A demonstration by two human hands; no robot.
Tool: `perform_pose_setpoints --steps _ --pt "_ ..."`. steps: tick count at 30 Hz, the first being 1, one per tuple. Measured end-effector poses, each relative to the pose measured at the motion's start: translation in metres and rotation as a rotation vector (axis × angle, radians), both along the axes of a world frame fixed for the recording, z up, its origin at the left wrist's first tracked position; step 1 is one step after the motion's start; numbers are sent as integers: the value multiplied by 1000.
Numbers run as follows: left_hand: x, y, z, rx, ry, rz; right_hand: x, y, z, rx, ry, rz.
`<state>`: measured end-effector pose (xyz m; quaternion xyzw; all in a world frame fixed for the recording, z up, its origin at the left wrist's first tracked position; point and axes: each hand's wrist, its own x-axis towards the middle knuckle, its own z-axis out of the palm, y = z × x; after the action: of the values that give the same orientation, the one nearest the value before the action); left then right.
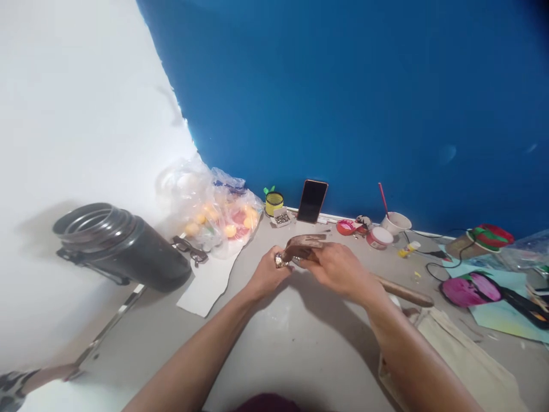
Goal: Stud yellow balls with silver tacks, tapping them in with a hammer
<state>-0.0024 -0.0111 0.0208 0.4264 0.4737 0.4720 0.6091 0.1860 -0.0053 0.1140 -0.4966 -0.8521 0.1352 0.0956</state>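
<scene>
My right hand [338, 270] is wrapped round the neck of a rusty brown hammer [305, 246], just below its head. The wooden handle [405, 292] sticks out to the right past my wrist. My left hand [268, 274] is closed, pinching a small shiny metal piece [280, 260] against the hammer's head. Both hands meet above the grey floor [278, 332], a little in front of the blue wall.
A black jar [120, 246] lies on its side at left, with glasses [191, 249] and a plastic bag of fruit [214, 214] beside it. Along the wall stand a yellow cup [274, 202], a phone [312, 200], paint tubs [380, 236] and a white cup [395, 222]. Painted paper [472, 289] and cloth [463, 355] lie right.
</scene>
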Motion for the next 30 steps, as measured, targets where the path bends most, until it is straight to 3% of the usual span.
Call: perform_pose_setpoints --steps 2,4,8,13,16,25,30 --pt "-1 0 3 -44 -107 -22 8 6 1 30 60 -64" --pt "-3 2 7 -107 -336 -61 19 16 -1 54 121 -157" --pt "-8 8 10 -255 -658 -63 42 45 -19 -14 92 -330" --pt "-11 11 7 -306 -662 -10 62 76 -56 -109 -35 -393" --pt "-11 12 3 -322 -644 7 66 82 -69 -184 -84 -430" --pt "-9 13 8 -346 -686 82 62 80 -70 -203 -288 -487" --pt "-10 10 8 -348 -647 29 58 79 -73 -178 -330 -478"
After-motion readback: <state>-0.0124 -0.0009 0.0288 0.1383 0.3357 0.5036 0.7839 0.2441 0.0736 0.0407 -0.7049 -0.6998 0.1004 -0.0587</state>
